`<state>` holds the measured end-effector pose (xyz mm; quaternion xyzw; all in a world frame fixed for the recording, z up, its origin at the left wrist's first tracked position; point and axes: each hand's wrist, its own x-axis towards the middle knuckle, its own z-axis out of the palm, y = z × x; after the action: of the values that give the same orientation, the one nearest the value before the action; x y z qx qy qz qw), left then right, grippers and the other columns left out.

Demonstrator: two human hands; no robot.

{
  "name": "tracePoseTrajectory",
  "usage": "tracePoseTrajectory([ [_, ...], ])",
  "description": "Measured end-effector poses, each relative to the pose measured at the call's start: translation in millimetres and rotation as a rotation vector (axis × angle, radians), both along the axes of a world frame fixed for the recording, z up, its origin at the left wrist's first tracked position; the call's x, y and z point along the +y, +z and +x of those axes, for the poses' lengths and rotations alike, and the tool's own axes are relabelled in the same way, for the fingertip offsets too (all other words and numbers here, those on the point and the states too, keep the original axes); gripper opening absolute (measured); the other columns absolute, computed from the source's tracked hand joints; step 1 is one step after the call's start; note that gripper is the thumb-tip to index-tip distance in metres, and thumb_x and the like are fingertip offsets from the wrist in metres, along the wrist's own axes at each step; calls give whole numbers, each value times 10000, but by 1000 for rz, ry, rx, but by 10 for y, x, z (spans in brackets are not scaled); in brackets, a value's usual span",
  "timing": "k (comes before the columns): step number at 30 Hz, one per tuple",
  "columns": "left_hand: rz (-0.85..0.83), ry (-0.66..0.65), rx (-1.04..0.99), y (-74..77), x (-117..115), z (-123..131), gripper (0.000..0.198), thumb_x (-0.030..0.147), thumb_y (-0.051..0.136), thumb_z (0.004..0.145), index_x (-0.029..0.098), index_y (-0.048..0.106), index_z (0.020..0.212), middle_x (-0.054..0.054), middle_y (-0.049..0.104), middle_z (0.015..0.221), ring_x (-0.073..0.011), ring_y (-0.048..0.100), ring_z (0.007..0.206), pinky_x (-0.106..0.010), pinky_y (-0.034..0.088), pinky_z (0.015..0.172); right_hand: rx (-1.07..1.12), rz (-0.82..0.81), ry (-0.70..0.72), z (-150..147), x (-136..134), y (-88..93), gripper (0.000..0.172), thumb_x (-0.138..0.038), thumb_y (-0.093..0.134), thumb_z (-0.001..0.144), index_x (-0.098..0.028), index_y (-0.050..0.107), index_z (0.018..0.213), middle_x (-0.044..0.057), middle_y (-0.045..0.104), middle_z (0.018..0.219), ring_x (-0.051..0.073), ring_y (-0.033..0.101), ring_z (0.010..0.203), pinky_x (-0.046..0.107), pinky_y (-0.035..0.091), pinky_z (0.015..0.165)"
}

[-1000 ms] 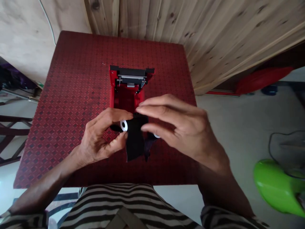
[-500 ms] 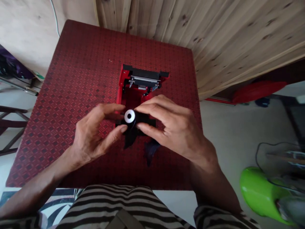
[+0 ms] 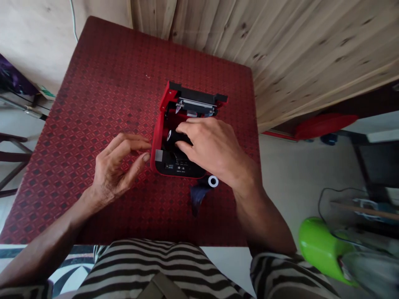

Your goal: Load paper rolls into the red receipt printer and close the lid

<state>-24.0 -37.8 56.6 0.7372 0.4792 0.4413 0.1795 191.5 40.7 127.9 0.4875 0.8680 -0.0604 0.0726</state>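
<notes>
A red and black box-shaped machine [image 3: 157, 141], like a small printer, stands on the table with its lid [image 3: 195, 93] raised. Inside its compartment is a roll of black film [image 3: 177, 137] with a white core end facing left. My right hand [image 3: 215, 145] reaches in from the right and grips this roll between thumb and fingers; its palm hides the machine's right side. At the machine's left wall my left hand [image 3: 120, 162] is open and empty, thumb and fingers apart. A second black roll [image 3: 204, 181] with a white core lies by the machine's front right corner, its dark film trailing toward me.
A red patterned cloth covers the table [image 3: 109, 83]. Wooden plank walling [image 3: 218, 29] rises behind it. On the floor to the right are a green rounded bin-like object [image 3: 321, 249] and a cable. A dark wooden chair [image 3: 12, 158] stands at the left.
The black roll has gone from between both hands, above the machine's front, down into the compartment in my right hand. My left hand has let go and drawn back left.
</notes>
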Motion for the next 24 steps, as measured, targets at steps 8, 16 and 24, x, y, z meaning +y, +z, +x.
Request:
tracePoseTrajectory([
  [8, -4, -22, -2, -68, 8, -2, 124, 209, 671, 999, 249, 703, 1111, -22, 773, 1042, -166, 735, 1000, -330, 639, 899, 19, -19, -43, -25, 79, -243, 170, -186, 695, 928, -196, 810, 1053, 130, 819, 972, 282, 736, 844, 387, 528, 701],
  [16, 0, -13, -7, -123, 39, 32, 96, 252, 672, 992, 265, 732, 1067, -24, 786, 1000, -178, 747, 943, -346, 651, 847, 130, 32, -20, 31, 145, -398, 110, -161, 727, 924, -215, 812, 967, 89, 795, 850, 246, 715, 785, 368, 541, 701],
  [24, 59, 12, 19, -17, 376, -61, 193, 335, 666, 1025, 259, 694, 1200, -11, 732, 1078, -131, 695, 899, -322, 633, 765, 474, 6, 159, 299, -297, -197, 221, -328, 685, 1022, -151, 784, 1109, 113, 794, 1128, 261, 701, 1040, 433, 547, 1000],
])
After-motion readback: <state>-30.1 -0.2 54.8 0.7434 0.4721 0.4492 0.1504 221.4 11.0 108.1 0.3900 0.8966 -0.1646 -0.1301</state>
